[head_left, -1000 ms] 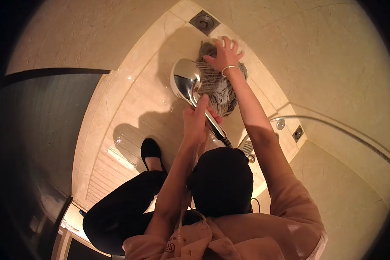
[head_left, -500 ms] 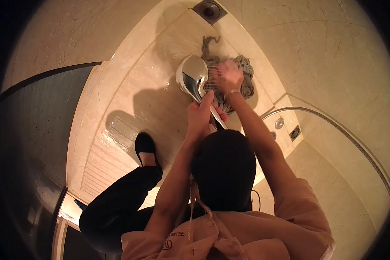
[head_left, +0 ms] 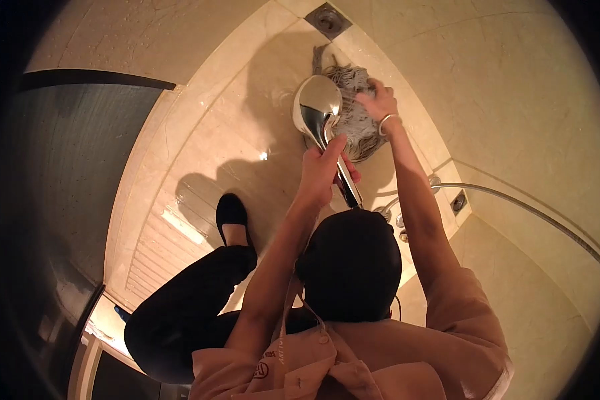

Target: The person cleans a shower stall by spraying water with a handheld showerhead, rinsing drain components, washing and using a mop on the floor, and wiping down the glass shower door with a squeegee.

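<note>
Shower floor (head_left: 210, 137) | showerhead (head_left: 317, 107), long axis up-left | left hand (head_left: 321, 172) clamps it; right hand (head_left: 383, 105) on mop (head_left: 357, 131), grip unclear

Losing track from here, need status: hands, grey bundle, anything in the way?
Left hand gripping shower head. Right hand on stringy grey bundle. Shower head hides part of bundle.
</note>
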The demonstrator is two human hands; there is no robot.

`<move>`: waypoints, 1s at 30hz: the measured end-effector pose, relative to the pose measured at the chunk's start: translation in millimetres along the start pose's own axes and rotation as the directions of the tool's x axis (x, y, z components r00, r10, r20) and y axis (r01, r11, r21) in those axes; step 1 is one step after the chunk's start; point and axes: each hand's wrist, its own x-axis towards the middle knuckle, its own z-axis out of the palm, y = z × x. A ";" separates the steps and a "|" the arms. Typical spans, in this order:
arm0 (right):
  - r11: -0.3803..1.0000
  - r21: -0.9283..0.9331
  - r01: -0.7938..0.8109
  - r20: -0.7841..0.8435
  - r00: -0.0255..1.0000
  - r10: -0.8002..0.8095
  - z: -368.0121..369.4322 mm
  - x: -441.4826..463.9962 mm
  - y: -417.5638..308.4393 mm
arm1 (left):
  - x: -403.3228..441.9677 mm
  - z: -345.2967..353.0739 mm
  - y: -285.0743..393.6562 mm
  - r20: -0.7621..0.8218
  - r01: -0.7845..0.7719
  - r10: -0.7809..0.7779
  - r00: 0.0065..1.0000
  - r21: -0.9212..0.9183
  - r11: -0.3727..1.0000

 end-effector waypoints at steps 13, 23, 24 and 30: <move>0.946 -0.323 -0.002 -0.077 0.997 -0.024 3.6 24.1 -44.5 | -0.2 3.5 -2.9 -0.040 -0.086 0.082 0.996 -0.099 0.991; 0.621 -0.473 0.625 0.162 0.754 -0.637 -5.4 -5.5 -80.0 | -37.2 8.4 -13.1 -0.087 -0.286 0.273 0.958 -0.272 0.919; 0.624 -0.441 0.645 0.224 0.752 -0.620 -13.4 -4.7 -78.9 | -39.9 8.6 -12.5 -0.060 -0.280 0.274 0.960 -0.225 0.933; 0.583 -0.461 0.669 -0.065 0.630 -0.774 -63.6 -103.1 -34.0 | -35.8 3.8 -19.9 0.044 -0.143 0.145 0.988 -0.043 0.989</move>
